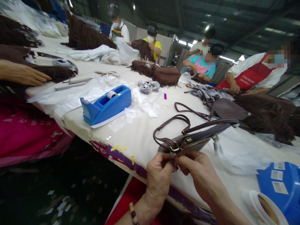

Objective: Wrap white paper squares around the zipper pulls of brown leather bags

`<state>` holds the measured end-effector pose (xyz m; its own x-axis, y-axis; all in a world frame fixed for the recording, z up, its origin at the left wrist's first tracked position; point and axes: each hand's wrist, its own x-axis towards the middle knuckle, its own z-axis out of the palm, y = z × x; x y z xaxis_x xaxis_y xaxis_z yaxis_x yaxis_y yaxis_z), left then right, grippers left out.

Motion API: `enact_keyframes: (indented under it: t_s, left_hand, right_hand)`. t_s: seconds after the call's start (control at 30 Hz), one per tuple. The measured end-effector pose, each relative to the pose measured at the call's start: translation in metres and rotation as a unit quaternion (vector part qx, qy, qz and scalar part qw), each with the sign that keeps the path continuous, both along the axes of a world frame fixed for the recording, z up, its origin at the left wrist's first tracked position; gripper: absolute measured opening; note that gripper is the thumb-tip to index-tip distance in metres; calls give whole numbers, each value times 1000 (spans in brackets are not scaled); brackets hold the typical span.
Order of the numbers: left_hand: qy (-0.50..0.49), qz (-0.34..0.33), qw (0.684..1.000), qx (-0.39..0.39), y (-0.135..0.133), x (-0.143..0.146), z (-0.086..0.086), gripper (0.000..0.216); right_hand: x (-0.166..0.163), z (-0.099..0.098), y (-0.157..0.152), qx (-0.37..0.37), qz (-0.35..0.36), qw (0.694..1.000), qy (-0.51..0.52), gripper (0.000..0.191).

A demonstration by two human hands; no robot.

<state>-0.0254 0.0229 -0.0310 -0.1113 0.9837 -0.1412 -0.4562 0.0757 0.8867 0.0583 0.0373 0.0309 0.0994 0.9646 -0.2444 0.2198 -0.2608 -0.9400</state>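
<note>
Twice pinched, by left hand point(158, 178) and right hand point(199, 170), at pale wrap point(172, 156) below metal ring point(174, 149); treat brown bag point(199, 142) as probably light, pliable, scuff-prone, best held at ring end.

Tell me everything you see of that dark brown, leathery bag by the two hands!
The smooth, dark brown, leather-looking bag tilts over the cream table near its edge. A thin, dark brown strap loops beside it, and a gold metal ring and zip show at its near end. There, the left hand and right hand pinch a small pale strip. I can't tell if it's shut.
</note>
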Motion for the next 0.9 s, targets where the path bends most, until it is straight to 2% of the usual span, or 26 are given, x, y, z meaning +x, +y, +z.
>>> enact_keyframes:
  t_s: [0.13, 0.23, 0.33, 0.4, 0.57, 0.63, 0.7, 0.8, 0.9]
  left_hand:
    - [19, 4, 1000, 5, -1, 0, -1, 6]
    - [98, 13, 994, 36, -7, 0, -2, 9]
    - [156, 4, 985, 76, -13, -2, -2, 13]
    - [198, 5, 975, 102, -16, -2, 0, 12]
    - [313, 80, 934, 151, -12, 1, 2, 9]
    - [336, 102, 922, 162, -9, 2, 1, 3]
    - [345, 110, 917, 165, -8, 3, 0, 7]
    - [321, 97, 932, 138, -8, 1, 0, 13]
    - [217, 58, 972, 67, -9, 0, 3, 15]
  right_hand:
    - [-2, 0, -4, 23, -2, 999, -33, 12]
    - [-4, 1, -4, 41, 9, 990, -133, 15]
    - [-3, 4, -2, 49, 36, 965, -254, 16]
    - [-2, 7, 1, 43, 66, 957, -278, 15]
    - [2, 9, 11, 40, 105, 975, -193, 12]
    - [3, 8, 14, 36, 111, 980, -164, 11]
    - [3, 8, 15, 37, 117, 982, -145, 10]
    - [3, 6, 15, 42, 111, 987, -111, 9]
    - [2, 4, 13, 27, 99, 993, -50, 9]
